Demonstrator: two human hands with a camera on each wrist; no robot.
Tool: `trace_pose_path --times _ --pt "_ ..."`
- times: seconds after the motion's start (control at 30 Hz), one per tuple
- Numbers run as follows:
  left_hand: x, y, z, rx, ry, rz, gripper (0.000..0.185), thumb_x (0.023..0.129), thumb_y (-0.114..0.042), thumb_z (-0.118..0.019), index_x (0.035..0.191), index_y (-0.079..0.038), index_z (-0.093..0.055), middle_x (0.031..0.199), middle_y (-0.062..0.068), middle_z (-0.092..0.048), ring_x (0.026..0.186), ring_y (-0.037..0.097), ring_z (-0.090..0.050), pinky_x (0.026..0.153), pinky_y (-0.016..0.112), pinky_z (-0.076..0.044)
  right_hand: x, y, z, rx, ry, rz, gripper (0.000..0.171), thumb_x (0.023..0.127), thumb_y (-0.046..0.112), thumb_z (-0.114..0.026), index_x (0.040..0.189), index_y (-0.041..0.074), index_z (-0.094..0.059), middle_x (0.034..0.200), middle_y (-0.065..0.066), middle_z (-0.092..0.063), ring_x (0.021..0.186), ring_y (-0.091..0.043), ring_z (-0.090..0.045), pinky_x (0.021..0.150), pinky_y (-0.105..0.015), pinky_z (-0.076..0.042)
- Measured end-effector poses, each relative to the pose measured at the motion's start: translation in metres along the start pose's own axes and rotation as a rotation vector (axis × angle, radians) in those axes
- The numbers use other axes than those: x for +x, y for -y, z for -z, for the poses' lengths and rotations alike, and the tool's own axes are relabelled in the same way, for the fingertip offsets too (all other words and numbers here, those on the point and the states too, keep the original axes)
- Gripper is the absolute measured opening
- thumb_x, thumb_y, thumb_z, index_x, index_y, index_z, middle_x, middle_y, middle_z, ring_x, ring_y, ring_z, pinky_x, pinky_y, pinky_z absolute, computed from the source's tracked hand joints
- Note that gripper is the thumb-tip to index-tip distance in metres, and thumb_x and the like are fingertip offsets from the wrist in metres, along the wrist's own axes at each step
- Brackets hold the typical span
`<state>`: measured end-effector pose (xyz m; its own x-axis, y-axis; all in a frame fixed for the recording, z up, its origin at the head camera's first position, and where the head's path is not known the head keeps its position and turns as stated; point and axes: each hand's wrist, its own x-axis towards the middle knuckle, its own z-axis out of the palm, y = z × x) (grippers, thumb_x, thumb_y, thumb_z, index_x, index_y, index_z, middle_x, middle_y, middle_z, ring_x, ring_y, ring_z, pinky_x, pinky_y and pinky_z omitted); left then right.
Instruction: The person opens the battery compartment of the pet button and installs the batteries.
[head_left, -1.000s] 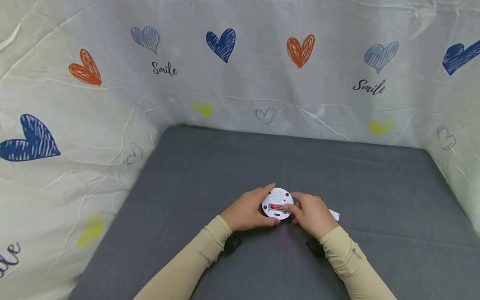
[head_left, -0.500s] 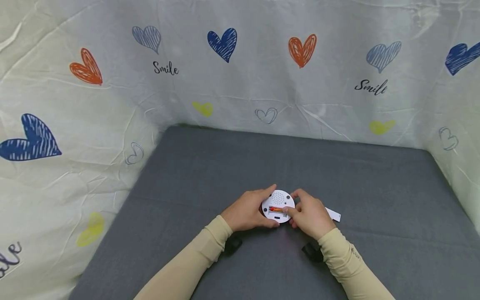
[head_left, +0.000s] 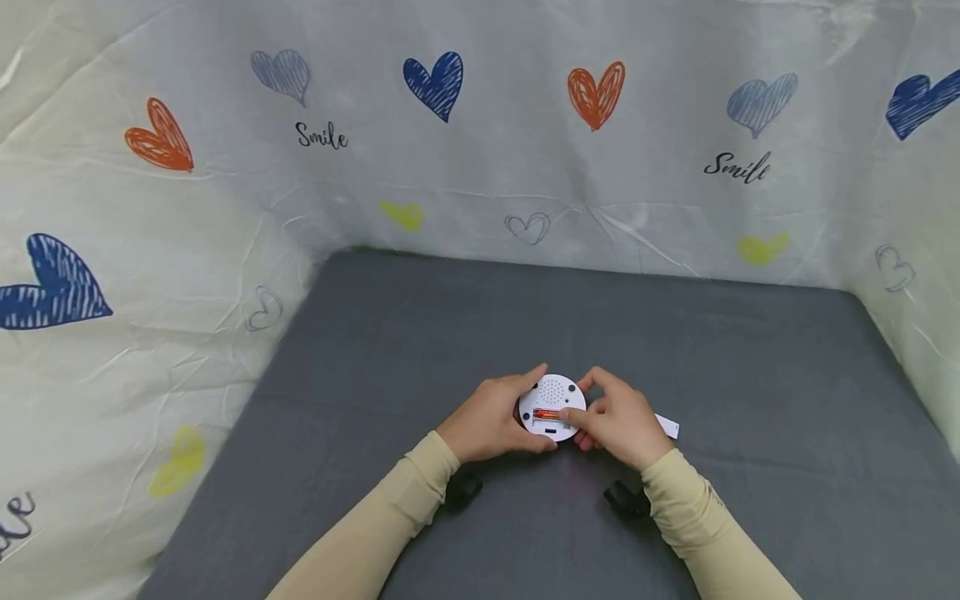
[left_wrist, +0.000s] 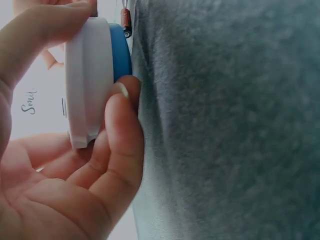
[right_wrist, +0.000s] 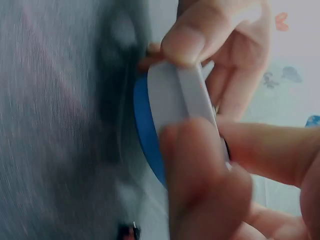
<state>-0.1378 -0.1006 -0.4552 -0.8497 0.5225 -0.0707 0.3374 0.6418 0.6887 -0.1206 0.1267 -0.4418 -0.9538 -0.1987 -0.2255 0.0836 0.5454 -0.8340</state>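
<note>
Round white device sat face-down on the grey desk, open battery bay up with an orange cell in it. Left hand gripped its rim; right hand had thumb and fingers curled around the other side, thumb at the bay. Looked like the battery-seating step. Next move probably called for the white cover strip, which lay on the desk just behind the right hand. Head view alone showed bay, speaker grille and strip. Wrist views showed the device's blue underside against the desk, hidden from above; cell not visible there.
</note>
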Motion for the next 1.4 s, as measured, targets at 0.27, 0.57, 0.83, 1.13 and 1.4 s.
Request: trace_pose_path --times 0.27,0.57,0.83,1.13,1.4 --pt "0.000 0.004 -0.001 0.017 -0.021 0.074 0.105 0.085 -0.044 -0.092 0.169 -0.014 -0.038 0.156 0.012 -0.061 0.133 0.025 -0.062 0.111 0.045 -0.052 0.002 -0.001 0.017 -0.323 -0.131 0.122 0.023 0.105 0.020 -0.069 0.124 0.012 -0.079 0.080 0.002 -0.076 0.065 -0.012 -0.063 0.062 -0.034 -0.047" --pt "0.001 0.006 -0.001 0.033 -0.025 0.085 0.106 0.084 -0.045 -0.091 0.170 -0.016 -0.037 0.155 0.012 -0.060 0.132 0.024 -0.061 0.112 0.044 -0.050 0.005 -0.012 0.023 -0.509 -0.115 0.187 0.012 0.087 0.013 -0.088 0.098 0.015 -0.083 0.081 -0.001 -0.068 0.075 -0.015 -0.060 0.072 -0.039 -0.049" --pt "0.003 0.004 -0.002 0.016 -0.020 0.073 0.107 0.084 -0.042 -0.092 0.170 -0.016 -0.036 0.156 0.011 -0.058 0.131 0.022 -0.060 0.111 0.041 -0.050 0.003 -0.018 0.020 -0.573 -0.181 0.219 0.011 0.087 0.008 -0.087 0.086 0.016 -0.079 0.079 0.000 -0.067 0.076 -0.019 -0.061 0.073 -0.043 -0.051" --pt "0.003 0.002 -0.001 0.005 -0.017 0.070 0.106 0.084 -0.041 -0.092 0.170 -0.016 -0.036 0.155 0.009 -0.059 0.129 0.021 -0.061 0.110 0.041 -0.051 0.000 -0.009 0.019 -0.566 -0.328 0.339 0.009 0.090 0.008 -0.086 0.095 0.014 -0.082 0.089 -0.005 -0.075 0.085 -0.027 -0.064 0.077 -0.047 -0.052" --pt "0.004 0.003 -0.002 0.015 -0.008 0.058 0.106 0.086 -0.043 -0.091 0.171 -0.016 -0.034 0.158 0.011 -0.057 0.131 0.022 -0.061 0.109 0.041 -0.052 -0.003 0.002 -0.002 -0.489 -0.351 0.487 0.012 0.090 0.009 -0.088 0.097 0.016 -0.081 0.088 0.001 -0.073 0.083 -0.017 -0.058 0.073 -0.037 -0.050"
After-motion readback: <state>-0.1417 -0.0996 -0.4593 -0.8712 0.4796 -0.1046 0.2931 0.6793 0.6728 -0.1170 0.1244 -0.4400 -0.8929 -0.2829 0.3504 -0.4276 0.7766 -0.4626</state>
